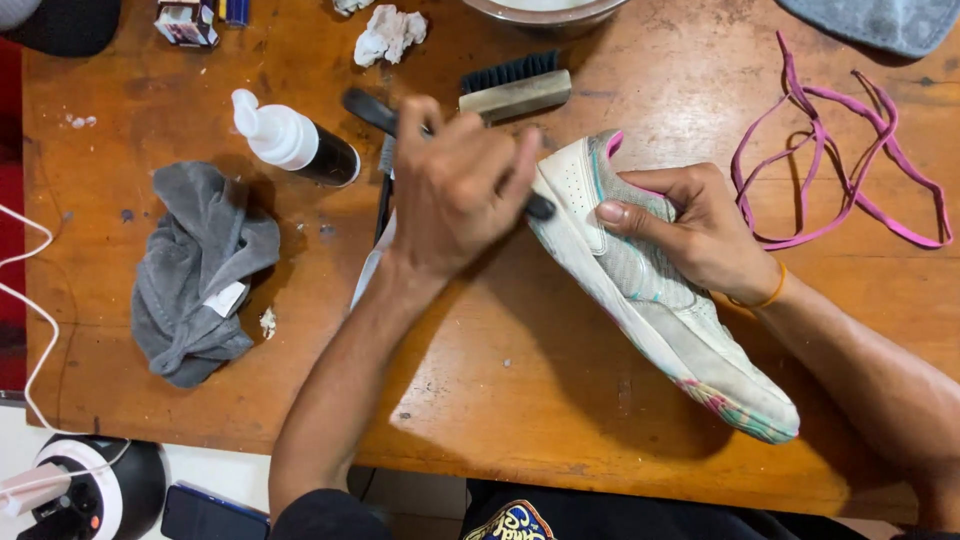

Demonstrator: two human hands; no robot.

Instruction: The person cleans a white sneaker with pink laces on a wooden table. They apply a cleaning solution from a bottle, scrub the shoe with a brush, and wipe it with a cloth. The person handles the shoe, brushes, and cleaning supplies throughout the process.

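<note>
The left hand [455, 185] is closed in a fist around a black brush [372, 110]; its handle sticks out far-left of the knuckles and a dark end shows at the near-right, touching the heel of the shoe [640, 290]. The right hand [695, 230] grips the shoe about its collar, fingers curled over the upper and thumb pressed flat on the heel side. The shoe is white with a pink lining and a multicoloured sole; it lies tilted in the middle of the wooden table [500, 400], heel far and left, toe pointing near and right, just above the near edge. Pink laces [850, 190] lie in loose loops at the right, apart from the shoe. Just beyond the left hand sits a wooden brush [512, 88] with dark bristles, and farther still the rim of a metal bowl [545, 12]. A bottle [295, 140] with a white nozzle lies on its side to the left, near a crumpled grey cloth [200, 270]. A wad of white tissue [390, 33] sits at the far edge, and a grey towel [880, 20] at the far-right corner. A thin orange band [770, 295] circles the right wrist.
</note>
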